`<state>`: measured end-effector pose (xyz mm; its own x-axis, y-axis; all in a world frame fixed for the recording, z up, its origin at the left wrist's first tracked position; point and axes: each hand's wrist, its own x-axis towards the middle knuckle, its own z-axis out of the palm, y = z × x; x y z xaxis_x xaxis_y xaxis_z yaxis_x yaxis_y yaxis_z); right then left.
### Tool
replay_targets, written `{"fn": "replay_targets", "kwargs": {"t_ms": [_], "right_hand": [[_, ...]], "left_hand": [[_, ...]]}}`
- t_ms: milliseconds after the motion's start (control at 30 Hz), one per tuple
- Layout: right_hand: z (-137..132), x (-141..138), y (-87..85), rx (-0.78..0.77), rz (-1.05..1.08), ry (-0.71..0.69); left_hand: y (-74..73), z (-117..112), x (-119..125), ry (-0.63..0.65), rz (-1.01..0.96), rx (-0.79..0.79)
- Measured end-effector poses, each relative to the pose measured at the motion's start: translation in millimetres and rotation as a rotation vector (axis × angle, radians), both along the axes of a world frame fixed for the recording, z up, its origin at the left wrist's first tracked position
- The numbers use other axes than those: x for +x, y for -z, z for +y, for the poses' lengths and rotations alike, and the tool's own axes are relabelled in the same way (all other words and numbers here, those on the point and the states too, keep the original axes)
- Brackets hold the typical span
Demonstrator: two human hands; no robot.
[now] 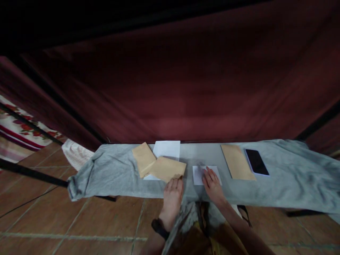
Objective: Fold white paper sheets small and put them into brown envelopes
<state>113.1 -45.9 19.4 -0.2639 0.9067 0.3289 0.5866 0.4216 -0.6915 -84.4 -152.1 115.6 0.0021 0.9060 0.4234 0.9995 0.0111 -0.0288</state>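
My left hand [174,194], with a dark band on its wrist, has its fingers closed at the near right edge of a brown paper envelope [166,168]. That envelope is tilted and overlaps a second brown envelope [144,157] and a white sheet [167,148]. To the right, my right hand [213,185] rests on a small folded white paper [197,176]. Its fingers lie stretched out over the paper's right part, pointing away from me, and hide some of it.
Another brown envelope [236,162] lies right of my right hand, beside a phone [257,162] with a dark screen. A grey cloth [117,170] covers the narrow table. Behind it hangs a dark red curtain [183,106]; black frame bars [55,95] stand left.
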Motion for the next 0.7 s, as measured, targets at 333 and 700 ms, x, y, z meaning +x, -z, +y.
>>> {"fn": "replay_targets", "kwargs": {"t_ms": [333,700], "right_hand": [[-30,-19,-39.0,-0.780,0.767,-0.235],[-23,24,-33.5,-0.565,0.434,-0.255]], "left_hand": [[30.1,-11,57,0.191,-0.275,-0.074],[16.6,11,14,0.373,-0.131,-0.306]]}}
